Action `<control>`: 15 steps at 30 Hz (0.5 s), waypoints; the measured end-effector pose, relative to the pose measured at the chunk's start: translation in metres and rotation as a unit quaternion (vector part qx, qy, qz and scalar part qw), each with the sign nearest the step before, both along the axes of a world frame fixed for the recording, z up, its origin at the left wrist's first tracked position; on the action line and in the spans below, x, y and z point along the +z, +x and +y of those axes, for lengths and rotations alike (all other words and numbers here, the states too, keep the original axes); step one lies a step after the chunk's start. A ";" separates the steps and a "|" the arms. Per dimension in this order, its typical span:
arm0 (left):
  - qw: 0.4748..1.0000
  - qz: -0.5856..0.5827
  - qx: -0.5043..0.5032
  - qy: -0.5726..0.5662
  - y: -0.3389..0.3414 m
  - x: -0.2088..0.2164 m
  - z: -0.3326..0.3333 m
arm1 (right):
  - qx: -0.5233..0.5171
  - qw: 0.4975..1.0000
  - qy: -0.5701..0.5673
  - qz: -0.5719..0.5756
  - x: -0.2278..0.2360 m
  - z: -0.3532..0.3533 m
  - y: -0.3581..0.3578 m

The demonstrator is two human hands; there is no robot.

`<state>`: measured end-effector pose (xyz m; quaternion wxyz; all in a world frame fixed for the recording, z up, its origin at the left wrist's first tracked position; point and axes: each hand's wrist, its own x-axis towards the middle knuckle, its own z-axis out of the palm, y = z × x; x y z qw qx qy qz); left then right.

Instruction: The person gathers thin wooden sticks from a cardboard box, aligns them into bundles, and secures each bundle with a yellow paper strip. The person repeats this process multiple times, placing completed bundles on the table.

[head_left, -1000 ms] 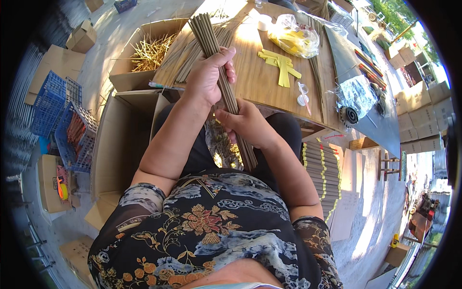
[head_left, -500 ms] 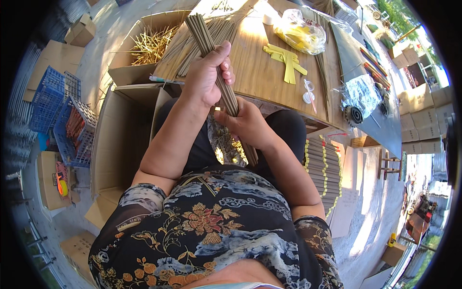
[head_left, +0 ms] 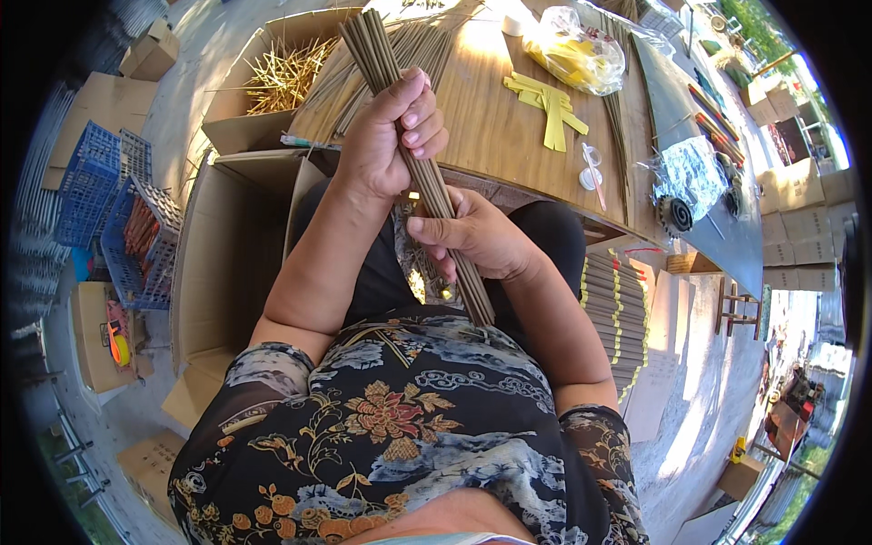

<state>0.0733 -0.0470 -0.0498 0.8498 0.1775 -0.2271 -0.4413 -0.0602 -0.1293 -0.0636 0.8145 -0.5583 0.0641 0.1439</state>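
A bundle of thin brown incense sticks (head_left: pixel 431 189) slants across my lap, its top over the table edge and its lower end by my shirt. Around its upper part my left hand (head_left: pixel 392 132) is closed, fingers wrapped over the sticks. Lower down, my right hand (head_left: pixel 480 234) holds the bundle, its thumb lying across the front and fingertips showing below. Loose sticks (head_left: pixel 413 59) lie spread on the wooden table (head_left: pixel 481 118) beyond my left hand. Crossed yellow paper strips (head_left: pixel 552 113) rest on the table to the right of them.
An open carton (head_left: pixel 218 263) stands at my left; another behind it holds broken sticks (head_left: pixel 286 77). Blue crates (head_left: pixel 145 245) are further left. A plastic bag with yellow contents (head_left: pixel 581 54) and a small white container (head_left: pixel 589 173) sit on the table. Yellow-banded bundles (head_left: pixel 613 313) lie at right.
The bundle's lower end has swung slightly right and shows more fully. My right hand has shifted its hold, with the thumb now across the sticks and fingertips visible underneath. My left hand keeps its grip.
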 end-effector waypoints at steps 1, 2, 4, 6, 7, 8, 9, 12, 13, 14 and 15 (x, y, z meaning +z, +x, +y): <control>0.999 -0.003 0.032 0.039 -0.001 0.001 -0.001 | 0.018 0.999 0.046 0.003 -0.001 0.000 0.000; 0.995 -0.005 0.066 0.079 -0.003 0.002 -0.002 | -0.014 1.000 -0.025 -0.003 0.001 0.001 0.000; 0.956 -0.013 0.197 0.217 -0.015 0.007 -0.009 | -0.115 0.943 -0.300 -0.083 -0.014 0.007 0.006; 0.962 -0.014 0.186 0.202 -0.016 0.004 -0.006 | -0.175 0.867 -0.447 -0.136 -0.023 0.010 0.008; 0.964 -0.014 0.180 0.195 -0.015 0.002 -0.004 | -0.137 0.921 -0.349 -0.101 -0.023 0.008 0.007; 0.982 -0.022 0.129 0.135 -0.009 0.000 0.002 | -0.093 0.962 -0.247 -0.067 -0.013 0.008 0.005; 0.992 -0.011 0.086 0.091 -0.005 -0.001 0.004 | -0.051 0.988 -0.140 -0.029 -0.004 0.007 0.003; 0.997 0.007 0.057 0.058 0.001 0.000 0.003 | 0.000 1.000 -0.026 0.016 0.002 0.001 0.000; 0.987 0.004 0.112 0.114 -0.004 0.001 -0.001 | 0.004 1.000 -0.019 0.021 0.000 0.001 0.001; 0.971 0.002 0.168 0.171 -0.008 0.001 -0.004 | -0.042 0.989 -0.139 -0.002 -0.003 0.005 0.002; 0.948 -0.001 0.223 0.227 -0.010 0.001 -0.006 | -0.079 0.960 -0.267 -0.044 -0.010 0.008 0.004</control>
